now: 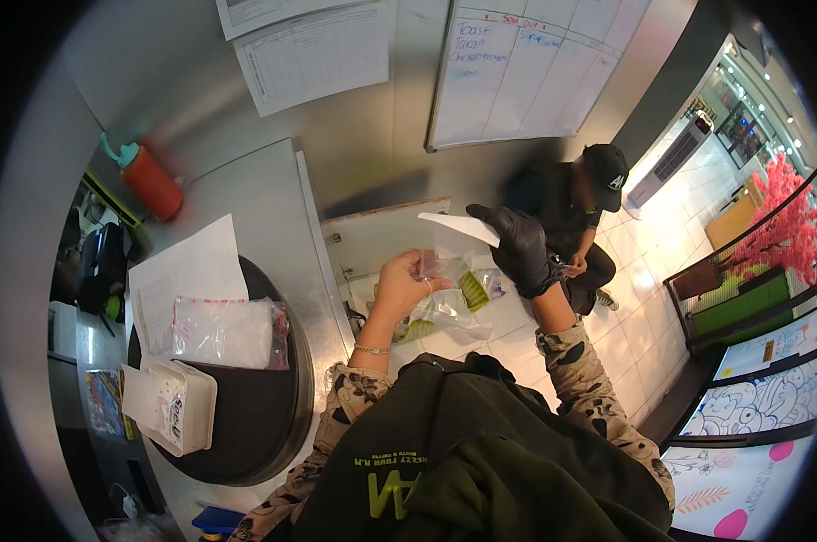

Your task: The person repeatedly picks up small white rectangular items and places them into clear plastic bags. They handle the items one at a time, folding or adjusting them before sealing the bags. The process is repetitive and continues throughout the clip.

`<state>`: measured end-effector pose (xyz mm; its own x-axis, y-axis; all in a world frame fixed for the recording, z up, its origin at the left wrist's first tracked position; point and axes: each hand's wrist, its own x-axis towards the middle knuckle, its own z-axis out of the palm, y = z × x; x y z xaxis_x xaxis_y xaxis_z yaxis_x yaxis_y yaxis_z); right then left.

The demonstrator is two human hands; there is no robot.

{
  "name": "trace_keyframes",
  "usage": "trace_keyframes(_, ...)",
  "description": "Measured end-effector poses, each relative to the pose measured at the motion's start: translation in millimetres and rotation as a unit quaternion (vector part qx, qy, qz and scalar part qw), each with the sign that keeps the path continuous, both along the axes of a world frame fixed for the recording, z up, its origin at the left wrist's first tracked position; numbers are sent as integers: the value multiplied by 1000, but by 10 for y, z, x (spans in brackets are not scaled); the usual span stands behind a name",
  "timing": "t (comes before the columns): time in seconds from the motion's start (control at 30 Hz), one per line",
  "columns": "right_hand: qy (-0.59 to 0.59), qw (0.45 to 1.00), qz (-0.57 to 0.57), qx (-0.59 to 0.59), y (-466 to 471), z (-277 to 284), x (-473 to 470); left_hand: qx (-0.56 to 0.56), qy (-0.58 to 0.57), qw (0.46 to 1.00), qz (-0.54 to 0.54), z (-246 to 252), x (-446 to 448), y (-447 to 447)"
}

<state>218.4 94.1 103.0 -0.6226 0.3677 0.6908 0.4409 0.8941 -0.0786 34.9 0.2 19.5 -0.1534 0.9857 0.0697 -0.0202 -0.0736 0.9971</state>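
Note:
My bare left hand (pixel 408 281) pinches the rim of a clear plastic bag (pixel 442 310) in front of my apron. On my right hand (pixel 520 247) is a black glove, and a folded white sheet, perhaps paper or tissue (pixel 459 228), lies between its thumb and fingers. The bag hangs between both hands; a green patterned piece (pixel 474 291) shows at it, and I cannot tell whether it is inside or behind. To the left, a plastic-wrapped white pack (pixel 225 332) and a white tub (pixel 191 413) rest on a round black tray (pixel 266 406).
A seated person in a black cap (pixel 604 176) is just beyond my right hand. The steel counter (pixel 246 196) runs along the left, with a red bottle (pixel 152 183) at its back. An open cabinet door (pixel 388 237) stands ahead, above the tiled floor (pixel 625 332).

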Motion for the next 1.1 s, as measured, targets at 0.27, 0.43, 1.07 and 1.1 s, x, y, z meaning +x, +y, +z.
trace_keyframes(0.27, -4, 999, 30, 41, 75, 125, -119, 8, 26, 1000, 8, -31, -2, 1)
trace_keyframes(0.43, -1, 992, 97, 77, 124, 90, -189, 19, 80, 997, 0, -85, -31, 28)
trace_keyframes(1.07, -152, 910, 192, -336, 337, 289, 86, -7, -78, 996, -48, -3, -12, -25)
trace_keyframes(1.1, -161, 905, 194, -341, 352, 325, 88, -8, -79, 995, -57, -21, -18, -14)
